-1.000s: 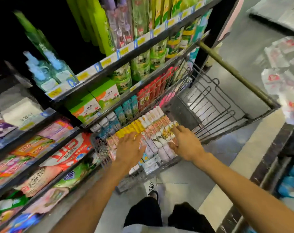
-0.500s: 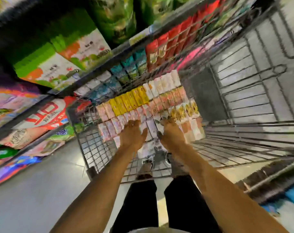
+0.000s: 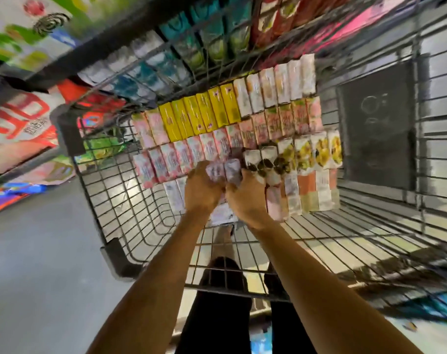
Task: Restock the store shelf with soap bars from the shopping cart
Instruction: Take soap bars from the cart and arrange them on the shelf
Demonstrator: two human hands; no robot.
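1. Both hands are down in the shopping cart (image 3: 95, 200), right next to each other, knuckles touching or nearly so.
2. Left hand (image 3: 202, 191) has its fingers curled round a couple of pale lilac soap bars (image 3: 223, 171). Right hand (image 3: 245, 198) is curled on the same little bunch from the other side, so it's a two-handed grab.
3. Vs half a sec ago: hands were flat-ish on top of the packs w/ a gap between them; now they've closed in together and the lilac bars sit tipped up above the row.
4. Camera's also come way closer and lower. Cart fills most of the view, the store shelf (image 3: 89, 51) is just a blurry strip up top-left.
5. Rest of the soap is packed in rows on the cart floor: yellow bars (image 3: 199, 114) in the back row, white ones (image 3: 276, 84) to their right, pink packs (image 3: 184, 155) in the middle, yellow-flower packs (image 3: 317, 152) on the right.
6. Shelf stock behind the wire is teal and red boxes, too smeared to read.
7. Person's dark trousers (image 3: 222, 282) show thru the near end of the cart; grey floor (image 3: 38, 251) on the left.
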